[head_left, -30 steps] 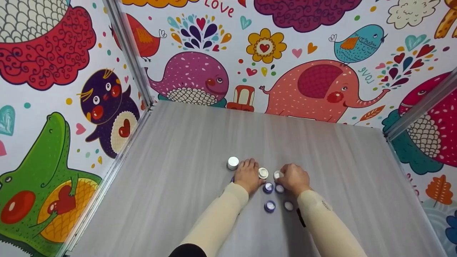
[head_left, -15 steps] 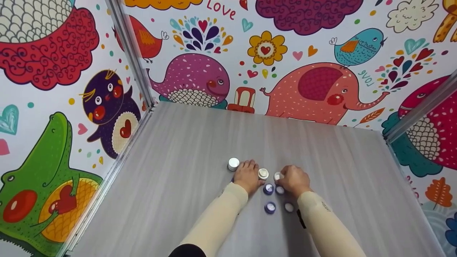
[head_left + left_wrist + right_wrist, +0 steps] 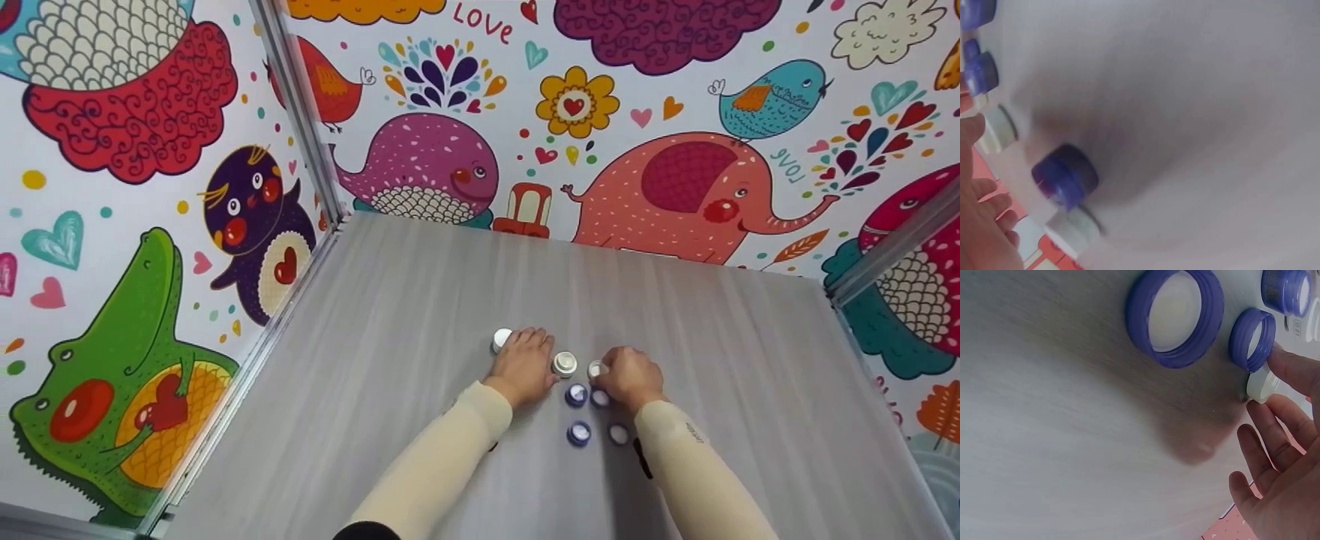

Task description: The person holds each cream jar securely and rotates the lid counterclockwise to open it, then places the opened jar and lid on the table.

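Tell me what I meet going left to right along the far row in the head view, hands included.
Round white plastic-looking jar, left hand, open round white plastic-looking jar, small round white cap, right hand.

I'm pinching this little round white lid [image 3: 596, 370], and my white jar [image 3: 564, 364] is sitting upright, uncapped, just to its left, tbh pretty close.

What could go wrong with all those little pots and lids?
The right hand might nudge the purple lid close beside its thumb. The small white lid could slip from that hand's grip. And the left hand might knock over the open white jar next to it.
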`<state>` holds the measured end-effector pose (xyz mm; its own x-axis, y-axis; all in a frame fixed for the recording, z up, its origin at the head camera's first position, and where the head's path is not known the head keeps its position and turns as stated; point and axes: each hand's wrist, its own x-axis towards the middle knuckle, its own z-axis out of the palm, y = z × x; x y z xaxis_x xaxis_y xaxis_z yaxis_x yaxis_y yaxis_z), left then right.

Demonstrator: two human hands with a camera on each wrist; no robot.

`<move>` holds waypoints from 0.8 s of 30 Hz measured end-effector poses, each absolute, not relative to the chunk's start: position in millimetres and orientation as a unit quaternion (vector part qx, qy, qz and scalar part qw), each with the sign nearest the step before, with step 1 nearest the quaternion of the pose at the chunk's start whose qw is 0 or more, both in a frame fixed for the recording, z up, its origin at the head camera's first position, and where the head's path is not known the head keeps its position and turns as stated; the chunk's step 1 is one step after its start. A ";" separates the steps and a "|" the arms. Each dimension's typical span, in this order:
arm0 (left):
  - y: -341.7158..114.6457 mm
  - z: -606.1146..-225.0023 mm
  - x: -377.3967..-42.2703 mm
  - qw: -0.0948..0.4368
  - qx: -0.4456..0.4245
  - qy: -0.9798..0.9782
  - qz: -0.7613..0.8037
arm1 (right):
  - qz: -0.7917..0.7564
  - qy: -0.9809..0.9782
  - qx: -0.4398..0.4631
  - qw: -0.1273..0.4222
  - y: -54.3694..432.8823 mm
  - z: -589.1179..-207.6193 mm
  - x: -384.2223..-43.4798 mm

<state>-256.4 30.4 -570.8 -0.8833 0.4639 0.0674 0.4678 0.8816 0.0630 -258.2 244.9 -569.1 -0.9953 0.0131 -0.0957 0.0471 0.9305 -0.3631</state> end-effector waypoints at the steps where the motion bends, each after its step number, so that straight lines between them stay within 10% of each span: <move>1: 26.5 -567.8 -254.9 0.031 -0.241 -0.969 -0.047 | -0.186 0.981 0.014 0.047 245.3 -569.3 -258.2; 11: -33.2 -569.0 -228.2 0.159 -0.219 -0.950 -0.157 | -0.194 0.979 0.020 0.065 251.9 -564.9 -261.0; 24: -61.6 -603.0 -199.4 0.103 -0.144 -0.971 -0.163 | -0.197 0.978 0.009 0.073 243.6 -565.1 -256.9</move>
<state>-199.4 -61.6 -603.0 -0.9371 0.2469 0.2467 0.3139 0.9051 0.2867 -256.9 243.6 -565.1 -0.9891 -0.0116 -0.1470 0.0464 0.9218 -0.3848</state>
